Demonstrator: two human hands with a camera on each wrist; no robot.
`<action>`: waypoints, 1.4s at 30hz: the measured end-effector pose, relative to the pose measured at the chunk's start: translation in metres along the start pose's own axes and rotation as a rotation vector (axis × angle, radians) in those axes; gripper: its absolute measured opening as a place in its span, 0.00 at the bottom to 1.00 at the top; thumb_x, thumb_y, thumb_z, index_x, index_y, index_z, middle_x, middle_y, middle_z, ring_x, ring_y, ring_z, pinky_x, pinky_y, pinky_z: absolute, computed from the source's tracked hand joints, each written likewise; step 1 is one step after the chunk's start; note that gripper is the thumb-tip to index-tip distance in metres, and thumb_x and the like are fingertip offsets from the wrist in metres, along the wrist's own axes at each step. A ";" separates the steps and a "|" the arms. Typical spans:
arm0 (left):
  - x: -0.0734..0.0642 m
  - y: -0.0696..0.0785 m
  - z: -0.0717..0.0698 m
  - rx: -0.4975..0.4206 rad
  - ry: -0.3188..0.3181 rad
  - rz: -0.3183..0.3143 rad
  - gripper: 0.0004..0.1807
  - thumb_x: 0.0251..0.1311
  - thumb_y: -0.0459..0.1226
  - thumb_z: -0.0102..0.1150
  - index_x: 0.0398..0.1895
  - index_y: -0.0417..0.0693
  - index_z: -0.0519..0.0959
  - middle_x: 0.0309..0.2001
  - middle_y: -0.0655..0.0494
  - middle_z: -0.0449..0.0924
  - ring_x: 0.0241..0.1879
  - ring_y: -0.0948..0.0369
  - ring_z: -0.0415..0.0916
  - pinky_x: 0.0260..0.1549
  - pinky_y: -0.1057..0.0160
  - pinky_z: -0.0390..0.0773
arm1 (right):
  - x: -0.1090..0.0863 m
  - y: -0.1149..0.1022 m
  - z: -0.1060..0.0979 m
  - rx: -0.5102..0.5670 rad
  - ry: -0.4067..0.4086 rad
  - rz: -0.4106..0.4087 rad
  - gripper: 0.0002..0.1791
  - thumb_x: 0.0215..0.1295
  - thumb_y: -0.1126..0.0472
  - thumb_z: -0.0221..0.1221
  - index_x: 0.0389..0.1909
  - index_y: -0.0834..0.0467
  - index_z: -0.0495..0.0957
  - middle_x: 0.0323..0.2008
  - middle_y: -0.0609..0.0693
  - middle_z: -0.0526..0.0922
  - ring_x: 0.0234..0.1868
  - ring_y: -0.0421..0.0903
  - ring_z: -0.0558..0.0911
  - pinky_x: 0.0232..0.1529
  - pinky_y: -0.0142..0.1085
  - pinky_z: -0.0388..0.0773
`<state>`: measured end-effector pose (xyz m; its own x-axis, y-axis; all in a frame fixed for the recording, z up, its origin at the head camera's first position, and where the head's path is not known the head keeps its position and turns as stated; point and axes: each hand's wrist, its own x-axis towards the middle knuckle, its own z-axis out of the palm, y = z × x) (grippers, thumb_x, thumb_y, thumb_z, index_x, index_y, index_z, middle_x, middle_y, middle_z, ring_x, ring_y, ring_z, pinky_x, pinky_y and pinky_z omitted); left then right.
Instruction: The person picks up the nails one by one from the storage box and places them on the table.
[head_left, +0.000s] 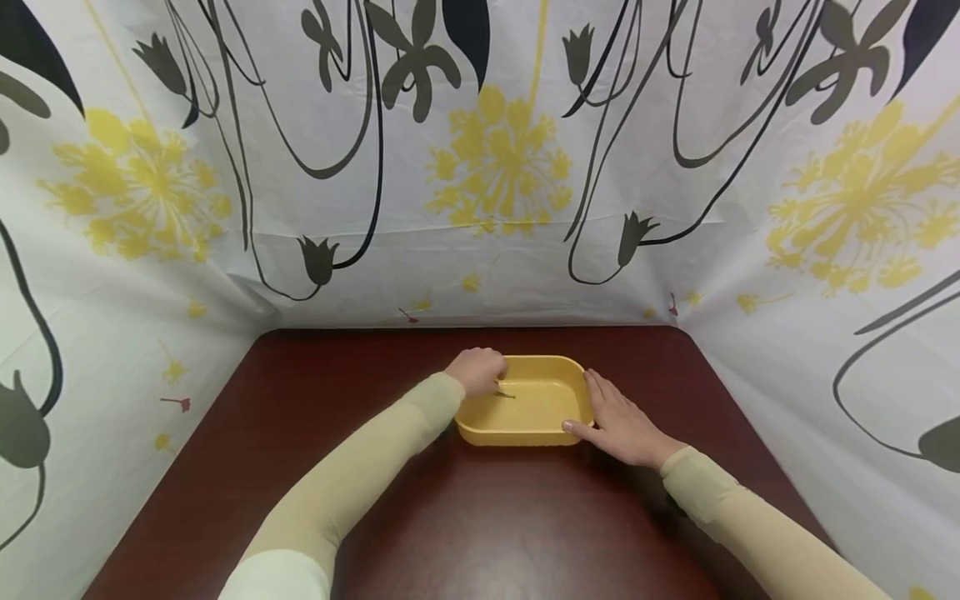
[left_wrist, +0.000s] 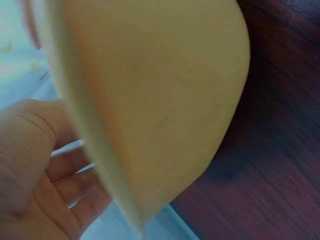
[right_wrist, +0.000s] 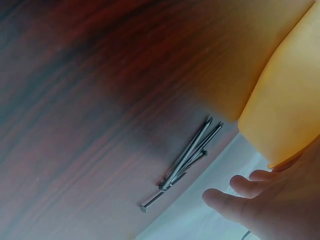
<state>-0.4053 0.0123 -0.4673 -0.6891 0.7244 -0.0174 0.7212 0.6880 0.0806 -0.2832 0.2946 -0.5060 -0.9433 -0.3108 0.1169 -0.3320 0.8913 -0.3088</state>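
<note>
A yellow plastic tray (head_left: pixel 525 439) stands on the dark table. My left hand (head_left: pixel 478 372) reaches over its left side, fingers curled, and a thin nail (head_left: pixel 505 395) juts from the fingertips inside it. In the left wrist view the tray wall (left_wrist: pixel 170 100) hides the tips of my left hand (left_wrist: pixel 40 165). Against the tray's right end lies my right hand (head_left: pixel 626 425), its fingers straight along the outer side and the thumb over the front corner. Several metal nails (right_wrist: pixel 182 165) lie in a loose bunch on the table, near my right hand (right_wrist: pixel 265 200) in the right wrist view.
The dark reddish-brown table (head_left: pixel 480 517) has rounded far corners. White cloth (head_left: pixel 480 283) printed with yellow and grey flowers hangs behind it and along both sides. In the head view, my right hand and forearm cover the spot with the bunched nails.
</note>
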 end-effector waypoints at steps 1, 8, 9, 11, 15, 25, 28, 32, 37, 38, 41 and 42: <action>0.002 0.001 0.003 0.013 -0.011 -0.006 0.14 0.65 0.34 0.64 0.22 0.52 0.73 0.22 0.61 0.62 0.23 0.64 0.55 0.23 0.64 0.60 | 0.000 0.000 0.000 0.005 0.000 0.000 0.60 0.66 0.24 0.48 0.79 0.67 0.41 0.78 0.64 0.46 0.77 0.60 0.50 0.70 0.59 0.55; 0.011 0.002 0.025 0.191 0.000 -0.017 0.16 0.68 0.35 0.60 0.20 0.56 0.74 0.23 0.63 0.73 0.24 0.65 0.68 0.26 0.61 0.75 | 0.000 0.001 0.002 0.007 -0.015 0.015 0.61 0.65 0.22 0.45 0.80 0.65 0.38 0.79 0.62 0.45 0.78 0.59 0.49 0.70 0.58 0.56; 0.011 0.002 0.027 0.220 0.006 -0.006 0.15 0.68 0.34 0.61 0.22 0.56 0.76 0.26 0.63 0.76 0.26 0.65 0.71 0.28 0.61 0.77 | 0.000 0.001 0.002 0.010 -0.017 0.016 0.61 0.65 0.22 0.45 0.80 0.64 0.38 0.79 0.62 0.45 0.78 0.59 0.49 0.70 0.58 0.56; 0.010 0.003 0.029 0.266 0.019 0.016 0.12 0.67 0.35 0.61 0.24 0.56 0.79 0.30 0.63 0.80 0.29 0.65 0.77 0.31 0.61 0.80 | 0.000 0.000 0.001 0.014 -0.017 0.018 0.62 0.65 0.22 0.46 0.80 0.65 0.38 0.79 0.61 0.44 0.78 0.59 0.49 0.70 0.58 0.56; 0.009 0.006 0.030 0.309 0.030 0.051 0.09 0.67 0.36 0.62 0.27 0.56 0.80 0.33 0.62 0.82 0.31 0.64 0.79 0.31 0.62 0.80 | -0.001 0.000 0.000 0.008 -0.013 0.019 0.61 0.66 0.23 0.47 0.80 0.65 0.38 0.79 0.62 0.44 0.78 0.59 0.49 0.70 0.58 0.57; 0.011 0.004 0.034 0.298 0.032 0.032 0.13 0.68 0.35 0.61 0.23 0.56 0.77 0.32 0.61 0.79 0.26 0.66 0.72 0.24 0.64 0.76 | -0.001 0.000 0.001 0.016 -0.022 0.033 0.62 0.65 0.23 0.47 0.80 0.63 0.36 0.79 0.61 0.44 0.78 0.59 0.49 0.69 0.59 0.58; 0.012 0.003 0.035 0.275 0.038 0.026 0.13 0.60 0.32 0.62 0.21 0.55 0.75 0.30 0.62 0.78 0.25 0.65 0.71 0.23 0.63 0.76 | -0.001 0.000 0.002 0.011 -0.020 0.033 0.62 0.65 0.22 0.46 0.80 0.63 0.36 0.79 0.61 0.44 0.78 0.59 0.49 0.69 0.59 0.59; 0.011 0.003 0.036 0.235 0.029 0.017 0.11 0.52 0.31 0.63 0.20 0.56 0.76 0.29 0.62 0.77 0.26 0.64 0.71 0.25 0.61 0.76 | -0.001 0.000 0.002 0.017 -0.021 0.037 0.62 0.65 0.22 0.46 0.80 0.63 0.36 0.79 0.62 0.44 0.78 0.59 0.49 0.69 0.59 0.59; 0.008 0.003 0.035 0.185 0.001 0.020 0.09 0.52 0.33 0.65 0.22 0.57 0.77 0.32 0.62 0.76 0.27 0.65 0.71 0.26 0.63 0.75 | -0.002 -0.001 0.002 0.023 -0.027 0.039 0.62 0.64 0.22 0.47 0.80 0.63 0.36 0.79 0.61 0.43 0.78 0.58 0.49 0.69 0.59 0.59; 0.008 0.003 0.035 0.182 -0.003 0.022 0.09 0.52 0.33 0.64 0.22 0.57 0.77 0.33 0.62 0.75 0.26 0.65 0.70 0.26 0.63 0.74 | -0.003 -0.001 0.002 0.025 -0.026 0.038 0.62 0.65 0.22 0.47 0.80 0.63 0.36 0.79 0.61 0.43 0.78 0.58 0.49 0.69 0.59 0.59; 0.005 0.004 0.031 0.169 0.001 0.031 0.10 0.49 0.32 0.62 0.20 0.56 0.74 0.34 0.61 0.73 0.25 0.64 0.68 0.25 0.63 0.73 | -0.002 0.000 0.002 0.017 -0.021 0.031 0.62 0.65 0.23 0.47 0.80 0.63 0.36 0.79 0.62 0.44 0.78 0.59 0.49 0.69 0.59 0.59; 0.004 0.004 0.029 0.169 0.004 0.035 0.10 0.49 0.32 0.61 0.19 0.56 0.74 0.34 0.61 0.73 0.25 0.64 0.68 0.25 0.63 0.73 | -0.002 0.000 0.002 0.016 -0.020 0.029 0.62 0.65 0.23 0.47 0.80 0.63 0.36 0.79 0.62 0.44 0.78 0.59 0.49 0.69 0.59 0.59</action>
<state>-0.4028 0.0189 -0.4960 -0.6637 0.7478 -0.0131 0.7458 0.6604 -0.0875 -0.2812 0.2945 -0.5080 -0.9524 -0.2917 0.0884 -0.3043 0.8948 -0.3267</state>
